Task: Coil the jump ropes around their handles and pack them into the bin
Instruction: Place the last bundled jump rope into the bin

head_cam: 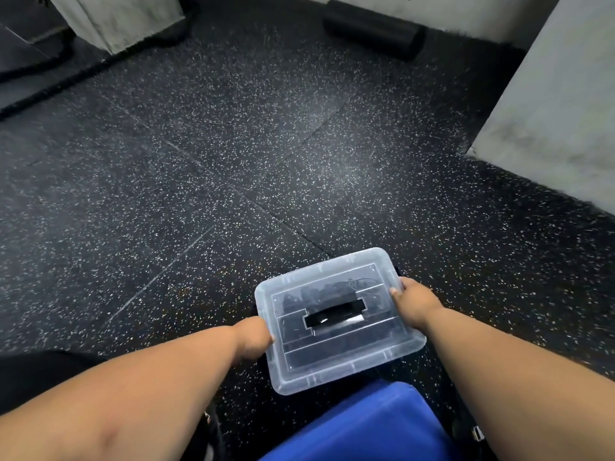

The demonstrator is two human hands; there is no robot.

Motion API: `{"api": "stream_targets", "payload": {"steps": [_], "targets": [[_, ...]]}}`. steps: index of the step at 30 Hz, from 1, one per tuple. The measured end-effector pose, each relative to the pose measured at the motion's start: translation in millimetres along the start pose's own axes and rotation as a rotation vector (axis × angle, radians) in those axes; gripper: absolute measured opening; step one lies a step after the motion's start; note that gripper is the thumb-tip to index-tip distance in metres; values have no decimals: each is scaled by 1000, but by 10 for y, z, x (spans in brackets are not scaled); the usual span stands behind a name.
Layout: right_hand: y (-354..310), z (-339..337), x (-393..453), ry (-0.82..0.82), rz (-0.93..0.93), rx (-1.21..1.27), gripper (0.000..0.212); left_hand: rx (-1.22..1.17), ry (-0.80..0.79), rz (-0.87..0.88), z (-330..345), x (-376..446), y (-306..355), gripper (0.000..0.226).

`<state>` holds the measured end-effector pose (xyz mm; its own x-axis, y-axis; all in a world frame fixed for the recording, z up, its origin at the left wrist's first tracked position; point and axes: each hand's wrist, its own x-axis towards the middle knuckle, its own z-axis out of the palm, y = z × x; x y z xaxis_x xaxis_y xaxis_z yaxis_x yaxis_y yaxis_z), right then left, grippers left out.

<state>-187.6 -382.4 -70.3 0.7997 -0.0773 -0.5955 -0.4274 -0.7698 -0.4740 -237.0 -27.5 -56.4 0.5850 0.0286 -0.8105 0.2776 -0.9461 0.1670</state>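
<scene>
A clear plastic bin (392, 352) with its lid on and a black handle (334, 315) set in the lid sits low in the centre of the head view, over the dark speckled floor. Dark rope shapes (312, 294) show dimly through the lid. My left hand (251, 339) grips the bin's left edge, thumb on the lid rim. My right hand (414, 302) grips the right edge, thumb on top and fingers hidden down the side.
A blue padded surface (372, 424) lies just below the bin. A black foam roller (372, 28) rests by the far wall. A thick black rope (50, 84) runs along the floor at far left. Grey concrete walls (559, 121) stand at right and a pillar (116, 18) at far left.
</scene>
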Motion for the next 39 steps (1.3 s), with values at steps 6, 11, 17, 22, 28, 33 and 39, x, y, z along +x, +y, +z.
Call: {"api": "stream_targets", "payload": {"steps": [6,11,17,22,28,33,39], "targets": [[-72,-46,33,-75,-23,-56,38,-241,84,-112,89,112,34,21],[-14,-64,70,-141,3,75,36,-287,172,-71,-20,283,-45,25],[105,59,-53,3,112,252,57,-300,215,-24,-442,552,-65,34],[101,71,-52,-77,332,509,119,-536,124,-188,-367,546,-79,80],[100,13,17,-75,217,439,110,-773,65,-202,-409,477,-17,98],[17,7,23,42,92,-171,59,-508,160,-203,-469,444,83,61],[-87,98,-51,96,105,-332,49,-26,218,-197,-442,414,187,55]]}}
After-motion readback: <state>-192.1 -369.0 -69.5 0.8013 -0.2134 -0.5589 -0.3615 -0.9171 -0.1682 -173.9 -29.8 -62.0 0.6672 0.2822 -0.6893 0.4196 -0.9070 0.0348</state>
